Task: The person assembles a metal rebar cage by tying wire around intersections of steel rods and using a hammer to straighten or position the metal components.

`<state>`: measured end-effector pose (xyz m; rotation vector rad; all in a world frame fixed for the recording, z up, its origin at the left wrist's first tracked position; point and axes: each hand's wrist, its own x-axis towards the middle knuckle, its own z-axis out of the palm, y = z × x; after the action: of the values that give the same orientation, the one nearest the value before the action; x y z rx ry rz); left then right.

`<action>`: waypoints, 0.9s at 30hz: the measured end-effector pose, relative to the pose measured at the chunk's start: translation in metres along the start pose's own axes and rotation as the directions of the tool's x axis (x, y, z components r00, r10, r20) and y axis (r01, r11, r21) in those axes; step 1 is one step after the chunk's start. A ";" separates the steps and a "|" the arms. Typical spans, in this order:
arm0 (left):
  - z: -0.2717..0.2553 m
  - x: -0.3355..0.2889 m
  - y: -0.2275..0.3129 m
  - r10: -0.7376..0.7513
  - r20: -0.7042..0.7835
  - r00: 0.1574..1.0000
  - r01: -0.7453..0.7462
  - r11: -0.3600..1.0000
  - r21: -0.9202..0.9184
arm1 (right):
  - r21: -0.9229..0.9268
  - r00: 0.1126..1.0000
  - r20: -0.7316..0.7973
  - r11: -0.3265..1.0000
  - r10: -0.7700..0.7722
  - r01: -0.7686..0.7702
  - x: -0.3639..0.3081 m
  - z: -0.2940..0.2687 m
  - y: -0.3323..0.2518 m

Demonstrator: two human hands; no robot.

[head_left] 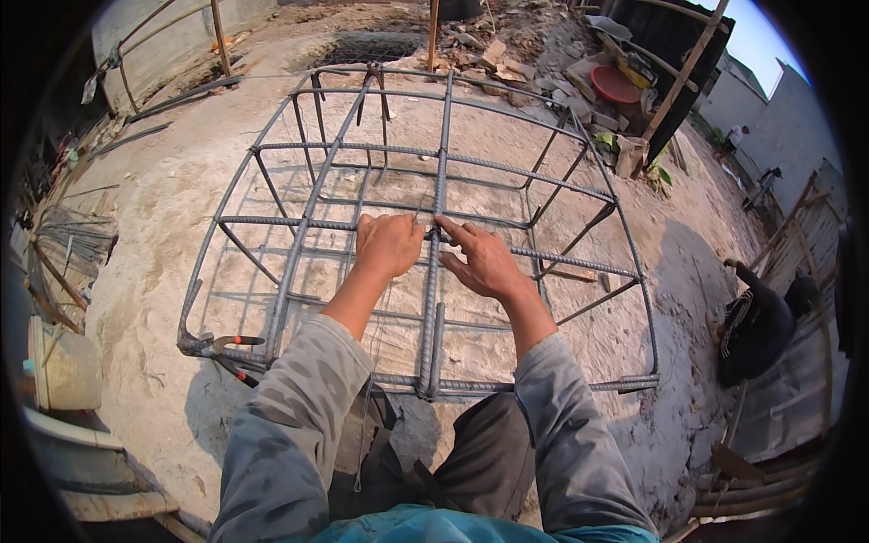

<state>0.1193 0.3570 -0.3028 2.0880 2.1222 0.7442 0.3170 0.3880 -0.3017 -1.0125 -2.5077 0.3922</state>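
Note:
A rebar cage (428,317) of ribbed steel bars stands before me. My left hand (389,244) is closed beside a bar crossing near its middle. Thin tie wire (387,303) trails down from this hand past my left sleeve. On the other side of the same crossing, my right hand (484,262) has its bent index finger and thumb against the joint. Whatever lies between those fingertips is too small to make out. Pincers with red-tipped handles (237,341) hang at the cage's near left corner.
Bare, pale ground (145,262) surrounds the cage. A whitish bucket (68,366) is at left. Rubble and a red basin (615,84) lie at the far right, near a wooden post (683,72). A person in dark clothing (760,326) crouches at right. Behind the cage is a pit (367,50).

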 end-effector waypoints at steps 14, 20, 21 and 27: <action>0.001 -0.001 0.000 -0.003 0.006 1.000 0.003 1.000 -0.003 | -0.016 1.000 0.004 1.000 0.002 -0.002 -0.001 0.000 0.000; 0.000 0.000 0.001 -0.004 0.021 1.000 0.004 1.000 -0.001 | -0.038 1.000 0.009 0.999 -0.002 0.002 -0.002 -0.002 -0.001; 0.000 0.000 0.001 -0.005 0.021 1.000 0.005 1.000 -0.001 | -0.036 1.000 0.008 0.999 -0.002 0.002 -0.002 -0.002 -0.001; -0.001 -0.001 0.001 0.003 0.008 1.000 -0.003 1.000 0.000 | -0.017 1.000 0.004 1.000 -0.007 0.007 -0.002 -0.001 0.000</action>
<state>0.1201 0.3557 -0.3019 2.0917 2.1156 0.7353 0.3184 0.3869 -0.3012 -1.0096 -2.5214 0.3713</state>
